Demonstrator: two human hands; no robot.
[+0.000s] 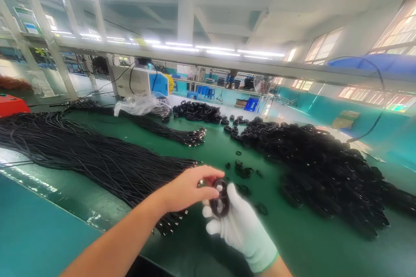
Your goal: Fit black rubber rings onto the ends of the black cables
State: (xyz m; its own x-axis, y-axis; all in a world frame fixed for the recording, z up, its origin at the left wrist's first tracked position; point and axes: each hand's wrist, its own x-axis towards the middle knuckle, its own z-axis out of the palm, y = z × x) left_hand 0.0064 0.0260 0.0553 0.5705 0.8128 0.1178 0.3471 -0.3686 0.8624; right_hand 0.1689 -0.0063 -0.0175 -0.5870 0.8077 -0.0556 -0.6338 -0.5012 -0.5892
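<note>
My right hand (237, 225), in a white glove, holds a small black ring-shaped coil (219, 199) upright between thumb and fingers. My bare left hand (191, 184) reaches in from the left, its thumb and fingertips closed at the coil's upper left edge. Left of the hands lies a thick bundle of long black cables (107, 156) with metal tips, partly behind my left forearm. To the right spreads a large heap of coiled black pieces (312, 160). A few loose black bands (243, 169) lie beyond my hands.
A second cable bundle (162, 130) and a smaller heap of black coils (198, 111) lie farther back on the green tabletop (214, 143). Clear plastic bags (143, 104) sit before a white and blue box (141, 81). A red device (13, 105) stands far left; metal shelving crosses above.
</note>
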